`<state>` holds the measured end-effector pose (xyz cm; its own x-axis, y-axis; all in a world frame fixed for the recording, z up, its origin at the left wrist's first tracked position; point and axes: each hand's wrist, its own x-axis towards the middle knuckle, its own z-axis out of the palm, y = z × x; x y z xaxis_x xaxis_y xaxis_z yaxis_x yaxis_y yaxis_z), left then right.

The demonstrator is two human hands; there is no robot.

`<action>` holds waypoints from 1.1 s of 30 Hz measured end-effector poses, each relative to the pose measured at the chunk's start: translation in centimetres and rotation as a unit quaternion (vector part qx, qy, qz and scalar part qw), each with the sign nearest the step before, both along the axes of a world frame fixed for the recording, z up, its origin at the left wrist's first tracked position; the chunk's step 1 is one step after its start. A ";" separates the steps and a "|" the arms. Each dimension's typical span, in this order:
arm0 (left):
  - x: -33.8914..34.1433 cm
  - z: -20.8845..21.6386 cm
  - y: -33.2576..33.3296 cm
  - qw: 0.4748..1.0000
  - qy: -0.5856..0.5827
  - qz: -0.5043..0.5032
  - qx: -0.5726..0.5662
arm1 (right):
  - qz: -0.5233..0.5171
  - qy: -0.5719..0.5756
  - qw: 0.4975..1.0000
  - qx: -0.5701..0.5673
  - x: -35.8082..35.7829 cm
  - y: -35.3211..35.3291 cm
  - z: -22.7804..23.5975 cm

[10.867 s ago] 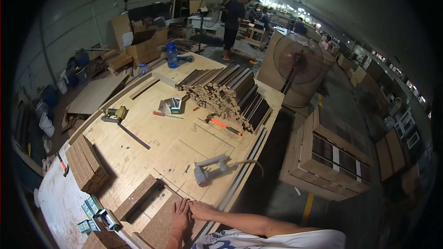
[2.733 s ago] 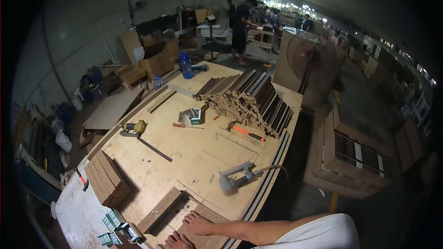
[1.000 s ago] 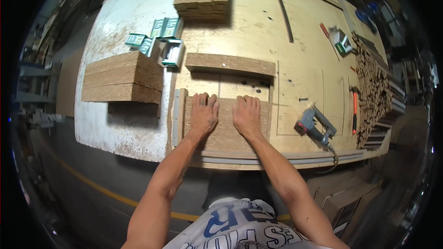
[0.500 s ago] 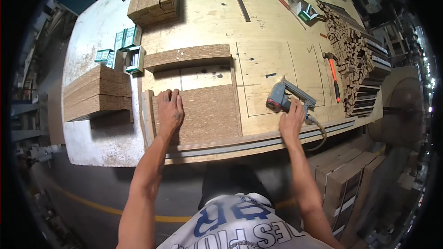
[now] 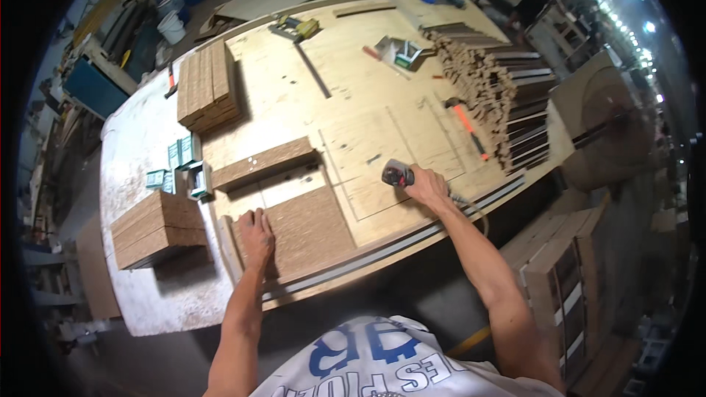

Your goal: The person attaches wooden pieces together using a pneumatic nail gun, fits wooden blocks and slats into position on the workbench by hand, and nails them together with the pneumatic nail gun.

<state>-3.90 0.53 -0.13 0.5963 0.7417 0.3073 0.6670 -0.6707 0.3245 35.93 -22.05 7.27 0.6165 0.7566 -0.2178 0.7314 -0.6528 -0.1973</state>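
Note:
My right hand (image 5: 428, 185) is wrapped around the handle of a grey pneumatic nail gun (image 5: 398, 172), which is lifted from the bench with its rounded head facing left. A hose trails from behind my wrist toward the bench's near edge. My left hand (image 5: 257, 239) lies with fingers stretched on the left end of a flat particle board panel (image 5: 312, 229), beside a wooden strip (image 5: 229, 248) at the panel's left. The panel rests against the rail (image 5: 382, 252) along the near edge. Beyond it a narrow particle board piece (image 5: 265, 163) stands on edge.
Particle board stacks stand at left (image 5: 158, 228) and far left (image 5: 208, 84), with green-and-white boxes (image 5: 184, 151) between them. An orange-handled hammer (image 5: 471, 131) lies beside a large pile of strips (image 5: 507, 95) at right. Another nail gun (image 5: 296, 27) sits at the back.
My right hand has closed around the nail gun, raised it off the bench and turned it. My left hand stays on the panel's left end. The view has tilted upward and rotated.

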 end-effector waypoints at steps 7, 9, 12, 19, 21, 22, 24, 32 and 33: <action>-1.0 0.0 0.5 1.000 -0.002 -0.008 0.011 | -0.197 0.429 0.807 0.356 -3.3 -3.6 15.4; -0.9 0.4 0.9 0.998 0.049 0.018 -0.042 | -0.209 0.612 0.572 0.505 -4.4 -4.7 18.3; 2.6 3.6 0.4 0.995 0.011 0.074 -0.068 | -0.174 0.639 0.491 0.566 -6.4 -4.3 20.5; 16.8 31.1 -10.9 0.853 -0.223 -0.346 -0.322 | -0.135 0.680 0.372 0.617 -11.9 -2.6 21.9; 17.5 35.9 -11.0 0.869 -0.007 -0.359 -0.340 | -0.205 0.619 0.376 0.658 -13.3 -2.8 22.2; 17.4 33.7 -10.1 0.858 -0.092 -0.392 -0.319 | -0.193 0.622 0.368 0.664 -14.0 -2.6 22.5; 16.6 32.1 -10.0 0.864 -0.100 -0.394 -0.298 | -0.178 0.650 0.343 0.654 -14.7 -2.5 22.3; 14.0 32.9 -12.6 0.929 -0.012 -0.341 -0.140 | -0.197 0.657 0.318 0.655 -16.9 -3.9 20.7; 13.5 33.0 -12.7 0.936 0.011 -0.335 -0.112 | -0.201 0.655 0.322 0.653 -16.8 -4.0 20.5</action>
